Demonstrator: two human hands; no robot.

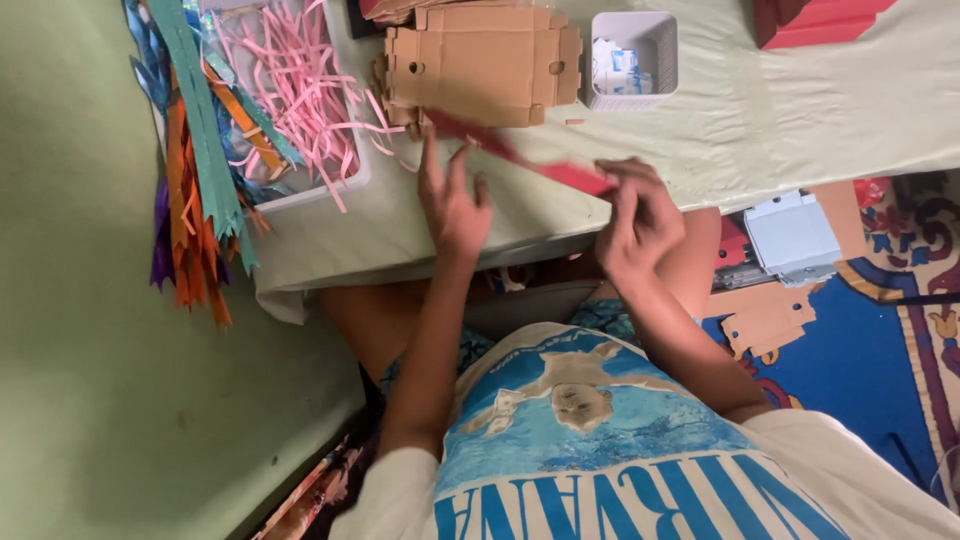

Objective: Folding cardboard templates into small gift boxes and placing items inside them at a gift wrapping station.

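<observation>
The right hand (640, 215) pinches one end of a long red paper strip (520, 155) between curled fingers, close to the near edge of the tabletop (800, 110), which is covered with a pale green cloth. The left hand (452, 200) is open, fingers spread and pointing away from the person, lying flat on the cloth just beside the strip; its fingertips reach the far end of the strip, though whether they press on it cannot be told. The strip runs slanting from the right hand up toward the middle of the tabletop, where its far end lies against the near edge of a flat brown cardboard cutout (480, 62) with tabs and small holes. Left of the cardboard, near the left edge of the tabletop, sits a clear tray (345, 180) filled with pink paper shreds (295, 65), some spilling over its rim onto the cloth. Coloured paper strips (195, 170) in green, orange, blue and purple hang over the left edge. Right of the cardboard stands a small white basket (636, 55) holding small blue and white items. A red box (815, 20) lies at the far right corner. Below the right edge, on a patterned rug (860, 350), lie a pale blue folded box (795, 238) and more brown cardboard pieces (765, 318).
</observation>
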